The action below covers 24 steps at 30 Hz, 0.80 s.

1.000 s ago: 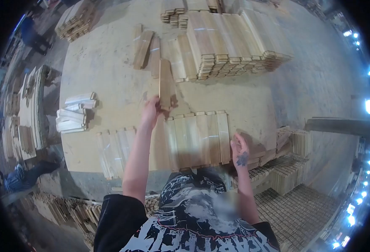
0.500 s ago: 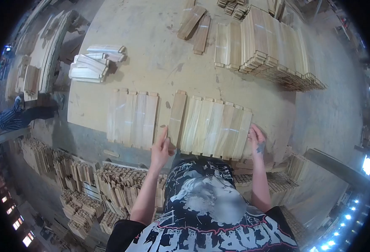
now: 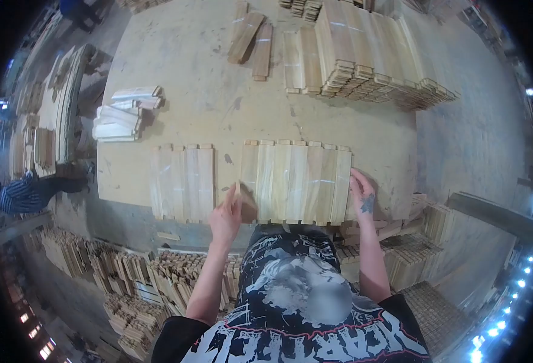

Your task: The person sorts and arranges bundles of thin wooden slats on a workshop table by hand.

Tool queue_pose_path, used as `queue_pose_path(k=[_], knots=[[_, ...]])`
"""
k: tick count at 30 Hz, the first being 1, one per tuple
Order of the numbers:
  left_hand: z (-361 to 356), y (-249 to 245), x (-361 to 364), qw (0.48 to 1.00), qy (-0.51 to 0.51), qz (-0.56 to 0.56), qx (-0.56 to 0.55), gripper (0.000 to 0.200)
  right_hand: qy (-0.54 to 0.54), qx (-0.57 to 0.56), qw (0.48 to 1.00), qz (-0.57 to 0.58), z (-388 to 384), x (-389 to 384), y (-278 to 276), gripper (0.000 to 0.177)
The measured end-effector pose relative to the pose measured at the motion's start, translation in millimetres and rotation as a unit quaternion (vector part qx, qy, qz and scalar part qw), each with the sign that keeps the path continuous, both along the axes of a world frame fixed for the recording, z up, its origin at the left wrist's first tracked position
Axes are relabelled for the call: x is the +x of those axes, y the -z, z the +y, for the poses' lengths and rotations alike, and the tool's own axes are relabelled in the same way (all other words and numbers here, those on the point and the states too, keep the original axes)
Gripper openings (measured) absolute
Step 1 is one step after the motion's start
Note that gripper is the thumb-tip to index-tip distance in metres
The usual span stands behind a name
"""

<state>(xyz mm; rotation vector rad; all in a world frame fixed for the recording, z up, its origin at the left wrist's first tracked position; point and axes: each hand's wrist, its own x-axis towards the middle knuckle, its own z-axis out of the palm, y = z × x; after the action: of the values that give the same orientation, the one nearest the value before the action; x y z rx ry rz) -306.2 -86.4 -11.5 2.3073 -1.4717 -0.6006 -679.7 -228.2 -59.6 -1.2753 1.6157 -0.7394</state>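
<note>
A wide row of pale wooden slats (image 3: 297, 181) lies side by side on the table in front of me. My left hand (image 3: 225, 221) is at the row's left edge, its fingers stretched out against the outermost slat. At the opposite edge is my right hand (image 3: 361, 192), open, with its fingers resting along the side of the last slat. Neither hand is wrapped round a slat. Left of my left hand lies a narrower group of slats (image 3: 183, 183), apart from the wide row.
The big table (image 3: 200, 78) carries a tall stack of slats (image 3: 363, 48) at the back right, loose darker slats (image 3: 261, 51) at the back, and whitish pieces (image 3: 118, 121) at left. Bundled slats (image 3: 182, 272) stand below the near edge. A person in striped clothing (image 3: 21, 195) is far left.
The separate slat beside my left hand now lies against the wide row, closing the gap. My right hand has come up flush to the right edge. The view has shifted slightly.
</note>
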Motion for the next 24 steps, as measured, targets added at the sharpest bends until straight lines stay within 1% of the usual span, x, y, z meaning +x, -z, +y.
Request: queue_pose_path(k=[1, 3, 5, 7, 9, 10, 11, 13, 14, 17, 20, 22, 23, 24], knots=[[-14.8, -0.2, -0.8, 0.999, 0.006, 0.016, -0.031, 0.048, 0.000, -0.010, 1.000, 0.006, 0.4, 0.9, 2.0, 0.033], [-67.6, -4.0, -7.9, 0.994, 0.017, 0.047, -0.093, 0.048, -0.002, -0.033, 0.999, 0.016, 0.8, 3.9, 3.5, 0.032], [-131.8, -4.6, -24.8, 0.990, 0.057, 0.067, -0.113, 0.050, -0.004, -0.063, 0.998, 0.028, 0.4, 8.6, -1.3, 0.031], [-198.0, 6.5, -44.3, 0.978, 0.083, 0.092, -0.170, 0.052, -0.004, -0.070, 0.996, 0.050, 2.1, 13.0, -12.1, 0.030], [-260.2, 14.2, -66.5, 0.969, 0.059, 0.117, -0.208, 0.056, -0.003, -0.084, 0.995, 0.050, 2.6, 12.3, -11.1, 0.030], [-289.4, 25.2, -74.1, 0.967, 0.049, 0.096, -0.231, 0.057, 0.006, -0.079, 0.996, 0.034, 3.4, 12.4, -8.1, 0.030], [-312.7, 35.3, -81.2, 0.964, 0.040, 0.074, -0.253, 0.057, 0.007, -0.083, 0.996, 0.042, 3.7, 13.1, -10.0, 0.030], [-344.4, 38.2, -86.2, 0.978, 0.021, 0.103, -0.180, 0.053, 0.007, -0.090, 0.994, 0.057, 4.1, 15.5, -15.6, 0.030], [-351.3, 39.2, -85.3, 0.983, 0.011, 0.114, -0.141, 0.051, 0.008, -0.105, 0.994, 0.040, 4.8, 16.4, -17.0, 0.030], [-346.6, -6.1, -68.7, 0.953, -0.007, 0.302, -0.029, 0.045, 0.010, -0.096, 0.995, 0.032, 5.8, 14.1, -13.1, 0.029], [-347.0, 38.0, -20.8, 0.925, -0.061, 0.371, -0.052, 0.039, 0.001, -0.096, 0.995, 0.018, 5.3, 11.4, -10.5, 0.029], [-313.4, 36.2, 11.2, 0.928, -0.079, 0.328, -0.160, 0.031, 0.009, -0.076, 0.997, 0.023, 3.8, 13.5, -18.5, 0.029], [-286.8, 28.8, 22.4, 0.951, -0.065, 0.203, -0.225, 0.029, 0.011, -0.067, 0.997, 0.026, 3.2, 15.3, -21.3, 0.030], [-255.1, 19.6, 30.5, 0.955, -0.051, 0.073, -0.283, 0.028, 0.009, -0.065, 0.998, 0.026, 2.6, 15.3, -20.5, 0.030]])
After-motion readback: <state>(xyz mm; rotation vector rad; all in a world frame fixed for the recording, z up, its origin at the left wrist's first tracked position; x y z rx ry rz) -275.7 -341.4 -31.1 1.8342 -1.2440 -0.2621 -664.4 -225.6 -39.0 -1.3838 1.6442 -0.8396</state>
